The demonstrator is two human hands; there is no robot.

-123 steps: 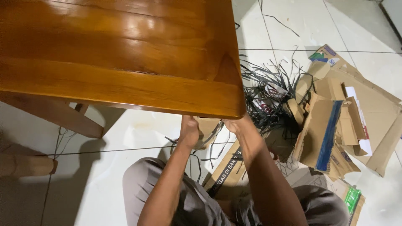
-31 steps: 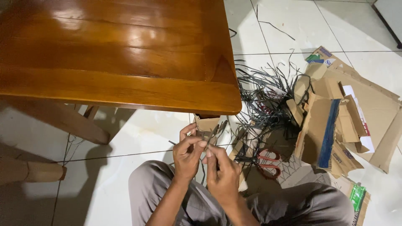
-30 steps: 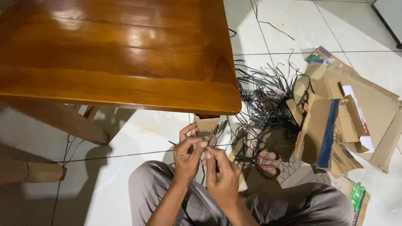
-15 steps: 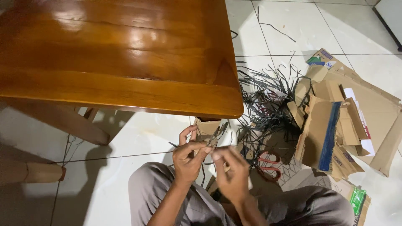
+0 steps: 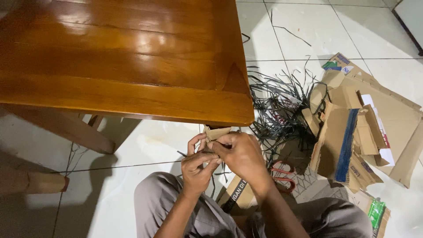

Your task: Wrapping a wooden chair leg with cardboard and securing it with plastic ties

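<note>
Just under the bench (image 5: 132,94) corner, the small cardboard piece (image 5: 214,133) sits pinched in my left hand (image 5: 199,164); my right hand (image 5: 238,152), apart half a second ago, has closed over it. Dark strips (image 5: 277,105) and scissors (image 5: 282,172) lie beside.

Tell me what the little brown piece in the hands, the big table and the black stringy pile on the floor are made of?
The little brown piece looks like cardboard: dull, tan, with folded flaps. The left hand and right hand hold it together. The table looks like varnished wood: grain lines and shiny glare. The black strips seem to be thin plastic or paper; it is too hard to tell.
</note>
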